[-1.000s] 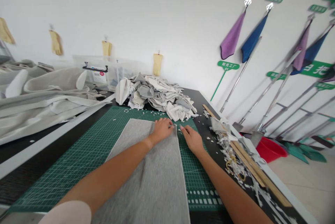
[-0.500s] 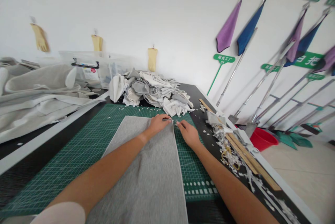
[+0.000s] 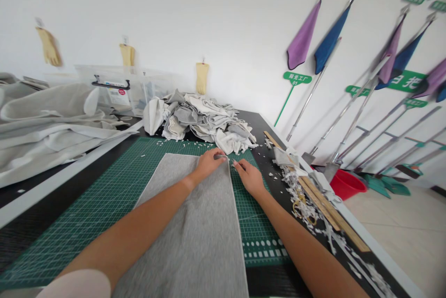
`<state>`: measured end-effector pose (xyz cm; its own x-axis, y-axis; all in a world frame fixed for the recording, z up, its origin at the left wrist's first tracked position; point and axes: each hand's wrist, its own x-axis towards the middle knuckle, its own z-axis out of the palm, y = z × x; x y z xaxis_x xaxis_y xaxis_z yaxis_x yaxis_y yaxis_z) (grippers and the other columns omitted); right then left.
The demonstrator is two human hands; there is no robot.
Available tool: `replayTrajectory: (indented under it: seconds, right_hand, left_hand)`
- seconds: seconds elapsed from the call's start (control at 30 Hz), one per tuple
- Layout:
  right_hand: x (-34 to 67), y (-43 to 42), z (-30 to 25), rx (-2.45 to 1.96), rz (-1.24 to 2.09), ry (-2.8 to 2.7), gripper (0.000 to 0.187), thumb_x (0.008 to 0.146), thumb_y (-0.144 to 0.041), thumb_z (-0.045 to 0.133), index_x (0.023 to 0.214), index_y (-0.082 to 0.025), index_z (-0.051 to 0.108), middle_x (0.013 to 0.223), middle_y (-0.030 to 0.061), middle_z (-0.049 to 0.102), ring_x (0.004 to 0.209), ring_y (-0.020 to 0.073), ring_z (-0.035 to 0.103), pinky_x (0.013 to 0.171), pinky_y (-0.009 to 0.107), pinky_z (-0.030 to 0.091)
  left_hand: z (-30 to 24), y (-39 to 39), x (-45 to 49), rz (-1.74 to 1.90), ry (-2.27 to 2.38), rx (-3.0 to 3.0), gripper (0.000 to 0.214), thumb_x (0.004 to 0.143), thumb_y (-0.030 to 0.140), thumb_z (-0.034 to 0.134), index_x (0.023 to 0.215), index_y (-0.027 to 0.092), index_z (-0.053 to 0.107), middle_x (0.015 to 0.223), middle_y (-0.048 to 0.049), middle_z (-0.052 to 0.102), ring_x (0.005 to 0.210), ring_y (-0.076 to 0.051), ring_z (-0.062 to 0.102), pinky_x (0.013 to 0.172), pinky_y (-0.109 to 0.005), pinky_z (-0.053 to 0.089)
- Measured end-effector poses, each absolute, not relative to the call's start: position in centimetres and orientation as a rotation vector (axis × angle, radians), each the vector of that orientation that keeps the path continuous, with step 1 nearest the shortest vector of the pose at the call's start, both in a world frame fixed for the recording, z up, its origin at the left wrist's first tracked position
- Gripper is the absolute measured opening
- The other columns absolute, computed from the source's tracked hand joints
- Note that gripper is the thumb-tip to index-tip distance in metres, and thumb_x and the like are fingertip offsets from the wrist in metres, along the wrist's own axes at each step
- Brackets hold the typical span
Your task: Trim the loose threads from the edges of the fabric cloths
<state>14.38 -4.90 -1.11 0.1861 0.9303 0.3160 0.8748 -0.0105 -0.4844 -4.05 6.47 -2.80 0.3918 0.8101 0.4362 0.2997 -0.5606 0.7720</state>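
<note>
Slipping of the grey fabric panel on the green cutting mat is risked if the corner-pinching left hand loosens; right hand narrowed, its hold unclear.

A textile workshop, green cutting mat, piled fabric offcuts, wall-hung mops

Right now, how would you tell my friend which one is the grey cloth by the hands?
Find the big green cutting mat on the table. Lying on it is a long grey cloth, with the left hand on its far end and the right hand just beside it. Unlike the crumpled pale heap beyond it, this cloth lies flat and straight.
</note>
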Motion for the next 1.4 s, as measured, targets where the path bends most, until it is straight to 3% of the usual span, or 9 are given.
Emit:
replayTrajectory:
  seconds: [0.4, 1.4]
  right_hand:
    - [13.8, -5.1, -0.7, -1.813, 0.153, -1.663, 0.049, 0.100, -0.062, 0.032, 0.091, -0.025, 0.061, 0.075, -0.0010, 0.063, 0.068, 0.0162, 0.058, 0.061, 0.024, 0.029]
    - [12.7, -5.0, -0.9, -1.930, 0.054, -1.870, 0.042, 0.106, -0.053, 0.025, 0.095, -0.023, 0.052, 0.077, 0.0002, 0.064, 0.068, 0.0150, 0.058, 0.059, 0.024, 0.023]
  left_hand:
    - [-3.0, 6.6, -3.8, 1.086, 0.818, 2.122, 0.026, 0.090, 0.037, 0.058, 0.099, 0.023, 0.077, 0.106, -0.0039, 0.075, 0.098, -0.020, 0.067, 0.092, -0.029, 0.049]
    - [-3.6, 7.3, -3.8, 0.908, 0.706, 2.065, 0.031, 0.086, 0.041, 0.060, 0.097, 0.019, 0.080, 0.099, -0.0050, 0.078, 0.094, -0.021, 0.070, 0.090, -0.029, 0.052]
